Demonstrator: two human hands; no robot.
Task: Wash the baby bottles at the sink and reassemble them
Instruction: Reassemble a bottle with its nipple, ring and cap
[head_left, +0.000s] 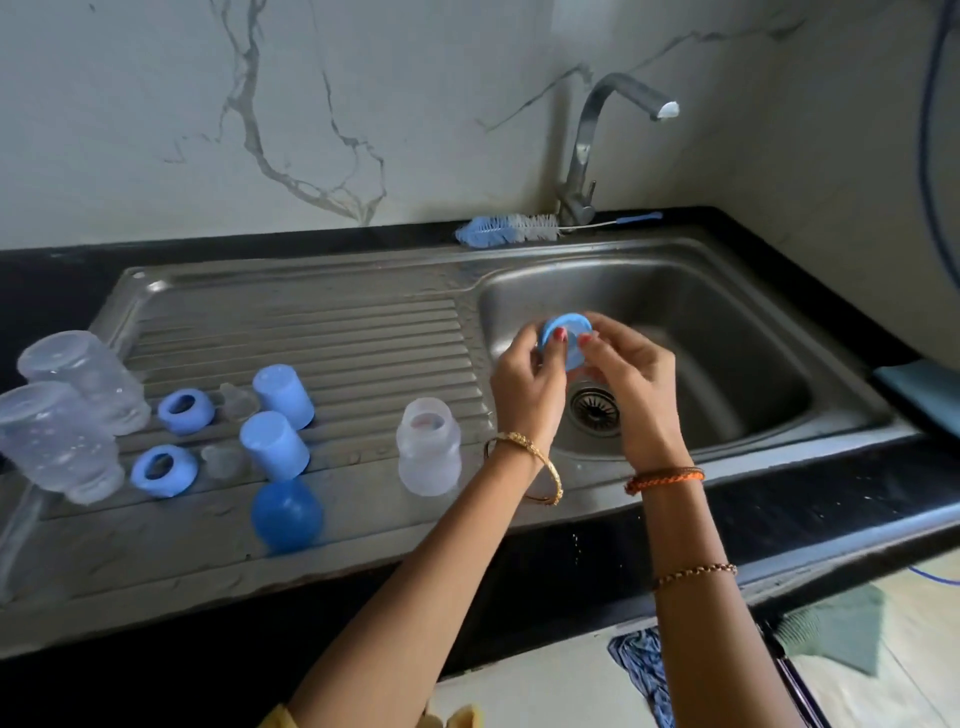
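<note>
Sink (727, 291): hands half hide blue ring (569, 332).

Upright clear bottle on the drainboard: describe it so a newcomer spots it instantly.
On the steel drainboard, look nearest the sink basin, just left of the left hand. The clear bottle stands alone, mouth up; the other two clear bottles stand inverted at the far left.

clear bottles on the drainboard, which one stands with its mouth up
The small bottle nearest the left hand; the two larger bottles at the far left are upended.
</note>
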